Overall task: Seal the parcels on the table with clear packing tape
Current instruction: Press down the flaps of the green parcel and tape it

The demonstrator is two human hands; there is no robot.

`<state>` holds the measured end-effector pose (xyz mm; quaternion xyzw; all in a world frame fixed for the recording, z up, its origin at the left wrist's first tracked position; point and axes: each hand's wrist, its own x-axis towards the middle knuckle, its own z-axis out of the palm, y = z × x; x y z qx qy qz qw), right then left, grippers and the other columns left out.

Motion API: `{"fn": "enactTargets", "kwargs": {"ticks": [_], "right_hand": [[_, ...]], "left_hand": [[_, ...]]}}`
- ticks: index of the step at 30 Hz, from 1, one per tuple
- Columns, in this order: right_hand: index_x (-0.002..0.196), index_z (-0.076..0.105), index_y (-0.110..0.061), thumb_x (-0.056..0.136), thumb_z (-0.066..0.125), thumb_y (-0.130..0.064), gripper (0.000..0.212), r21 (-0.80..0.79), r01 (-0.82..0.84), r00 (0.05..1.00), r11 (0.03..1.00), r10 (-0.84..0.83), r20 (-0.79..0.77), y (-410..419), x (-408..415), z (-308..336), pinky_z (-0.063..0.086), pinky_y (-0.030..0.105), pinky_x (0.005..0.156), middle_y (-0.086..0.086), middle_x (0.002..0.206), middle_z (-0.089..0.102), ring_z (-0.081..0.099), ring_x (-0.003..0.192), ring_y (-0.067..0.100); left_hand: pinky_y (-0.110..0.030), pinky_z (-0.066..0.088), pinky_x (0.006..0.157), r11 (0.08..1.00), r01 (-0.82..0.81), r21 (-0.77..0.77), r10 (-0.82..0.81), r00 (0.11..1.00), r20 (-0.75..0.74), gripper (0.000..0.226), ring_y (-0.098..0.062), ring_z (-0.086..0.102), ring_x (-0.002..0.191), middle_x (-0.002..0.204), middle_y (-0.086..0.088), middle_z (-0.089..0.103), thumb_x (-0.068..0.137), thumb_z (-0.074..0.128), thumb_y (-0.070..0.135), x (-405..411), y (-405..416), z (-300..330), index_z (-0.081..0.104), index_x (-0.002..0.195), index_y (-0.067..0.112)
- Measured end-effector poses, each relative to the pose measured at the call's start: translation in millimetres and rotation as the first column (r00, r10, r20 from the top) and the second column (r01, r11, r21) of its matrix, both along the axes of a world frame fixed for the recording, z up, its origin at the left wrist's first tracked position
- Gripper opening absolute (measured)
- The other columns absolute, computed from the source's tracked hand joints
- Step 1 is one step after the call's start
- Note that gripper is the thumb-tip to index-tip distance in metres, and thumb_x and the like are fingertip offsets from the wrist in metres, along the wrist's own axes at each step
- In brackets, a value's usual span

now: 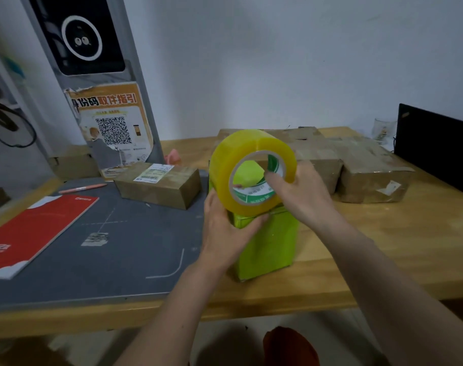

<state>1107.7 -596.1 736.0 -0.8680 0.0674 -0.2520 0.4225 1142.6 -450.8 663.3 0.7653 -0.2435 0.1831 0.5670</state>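
Note:
A big roll of yellowish clear packing tape (235, 159) is held above a bright green parcel (268, 244) standing on the wooden table (383, 260). My right hand (301, 191) grips the roll with its thumb hooked inside the core. My left hand (225, 228) is at the lower edge of the roll and the top corner of the green parcel, thumb pressed there. A brown taped parcel (161, 183) with a shipping label lies to the left on the grey mat (106, 260).
Several brown parcels (367, 175) are stacked behind the roll at the back right. A red envelope (32, 233) and a pen (82, 188) lie on the mat. A grey kiosk stand (98, 83) rises at back left, a black monitor (436, 151) at far right.

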Motion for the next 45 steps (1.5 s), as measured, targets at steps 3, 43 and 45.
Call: {"fn": "enactTargets", "kwargs": {"ticks": [3, 43, 45], "right_hand": [[0.062, 0.050, -0.023, 0.090, 0.060, -0.035, 0.032, -0.003, 0.013, 0.999, 1.000, -0.012, 0.042, -8.4, -3.0, 4.1, 0.034, 0.031, 0.051, 0.000, 0.064, 0.048, 0.045, 0.058, 0.017], [0.098, 0.064, -0.013, 0.089, 0.068, -0.015, 0.010, 0.416, 0.271, 0.963, 0.868, -0.240, -0.125, -112.5, 23.0, -56.5, 0.054, 0.056, 0.084, 0.014, 0.104, 0.068, 0.064, 0.099, 0.035], [0.101, 0.061, -0.008, 0.087, 0.070, -0.013, 0.018, 0.450, 0.285, 0.959, 0.847, -0.256, -0.125, -109.4, 26.8, -63.5, 0.056, 0.052, 0.078, 0.015, 0.104, 0.066, 0.063, 0.099, 0.034]], "left_hand": [[-0.039, 0.038, 0.111, 0.997, -0.035, 0.067, 0.025, 0.990, 0.139, 0.056, -0.018, 0.038, 0.138, 0.123, 0.043, 0.036, 0.068, 0.071, 0.062, 7.9, 14.2, -15.2, 0.043, 0.117, 0.056], [-0.034, 0.040, 0.059, 0.639, -0.373, 0.673, -0.030, 0.862, 0.507, 0.082, -0.024, 0.058, 0.065, 0.066, 0.000, 0.058, 0.087, 0.014, 0.083, 7.9, -14.9, 65.6, 0.057, 0.065, 0.016], [-0.035, 0.047, 0.078, 0.584, -0.111, 0.804, -0.129, 0.966, 0.226, 0.072, -0.020, 0.063, 0.093, 0.096, 0.001, 0.068, 0.083, 0.029, 0.083, 32.7, -39.1, 91.7, 0.068, 0.091, 0.023]]}}
